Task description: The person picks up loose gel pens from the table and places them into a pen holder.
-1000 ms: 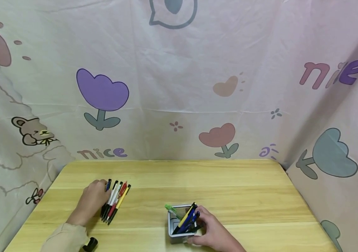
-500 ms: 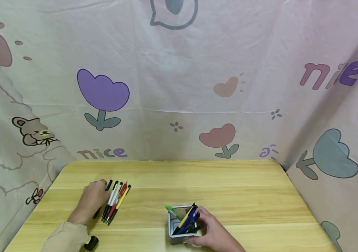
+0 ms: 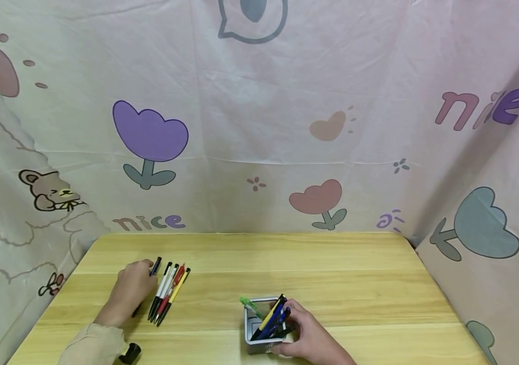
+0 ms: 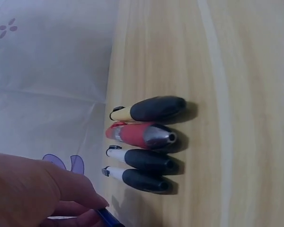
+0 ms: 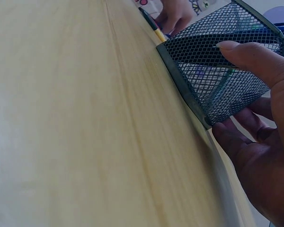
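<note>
My left hand [image 3: 134, 290] pinches a blue pen [image 3: 156, 265] between thumb and fingers at the left of the table; in the left wrist view only a short stretch of this pen shows. Just right of it lie two white pens with black grips [image 4: 149, 161], a red pen [image 4: 135, 135] and a yellow pen with a black grip [image 4: 156, 109], side by side. My right hand [image 3: 308, 332] grips the side of a square mesh pen holder [image 3: 259, 348], thumb on the mesh. Inside lean a green pen [image 3: 247, 302], a yellow-and-black pen [image 3: 270, 318] and blue pens [image 3: 282, 317].
The light wooden table [image 3: 355, 279] ends at a patterned cloth [image 3: 250, 101] hung behind and along both sides. A black object [image 3: 130, 353] is by my left sleeve at the near edge.
My left hand has shifted slightly left with the blue pen, widening the gap to the row of pens. My right hand and the pen holder have stayed in place.
</note>
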Available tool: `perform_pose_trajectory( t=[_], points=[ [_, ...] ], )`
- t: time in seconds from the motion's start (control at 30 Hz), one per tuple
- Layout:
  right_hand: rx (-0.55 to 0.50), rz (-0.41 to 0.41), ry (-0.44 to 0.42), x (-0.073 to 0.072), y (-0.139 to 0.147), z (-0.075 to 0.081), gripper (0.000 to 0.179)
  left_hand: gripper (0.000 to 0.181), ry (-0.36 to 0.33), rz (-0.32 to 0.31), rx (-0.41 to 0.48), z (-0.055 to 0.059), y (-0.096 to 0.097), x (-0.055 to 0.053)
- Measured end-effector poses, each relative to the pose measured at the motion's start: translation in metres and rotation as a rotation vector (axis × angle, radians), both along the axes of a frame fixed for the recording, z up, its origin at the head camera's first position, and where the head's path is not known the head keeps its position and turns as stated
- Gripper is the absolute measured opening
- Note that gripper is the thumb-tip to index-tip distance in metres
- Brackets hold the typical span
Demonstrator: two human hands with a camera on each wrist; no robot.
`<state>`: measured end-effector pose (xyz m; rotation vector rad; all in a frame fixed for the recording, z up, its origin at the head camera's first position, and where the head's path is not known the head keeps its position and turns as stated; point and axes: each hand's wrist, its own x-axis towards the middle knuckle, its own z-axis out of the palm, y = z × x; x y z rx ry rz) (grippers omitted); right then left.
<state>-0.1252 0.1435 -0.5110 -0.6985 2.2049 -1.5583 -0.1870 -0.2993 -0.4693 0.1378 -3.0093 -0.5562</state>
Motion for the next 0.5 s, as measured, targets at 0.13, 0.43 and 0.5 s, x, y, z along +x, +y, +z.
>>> perform_pose_trajectory(
  t=[0.13, 0.43, 0.5],
  points=[
    [-0.003, 0.000, -0.030, 0.000, 0.000, 0.001, 0.051, 0.041, 0.045, -0.009, -0.012, 0.004, 0.000, 0.002],
    [0.015, -0.011, -0.002, 0.001, -0.001, 0.002, 0.053, 0.031, 0.236, -0.056, -0.022, 0.018, 0.010, 0.010],
    [0.016, -0.011, 0.011, 0.002, -0.001, 0.001, 0.053, 0.030, 0.264, -0.061, -0.022, 0.022, 0.014, 0.012]
  ],
)
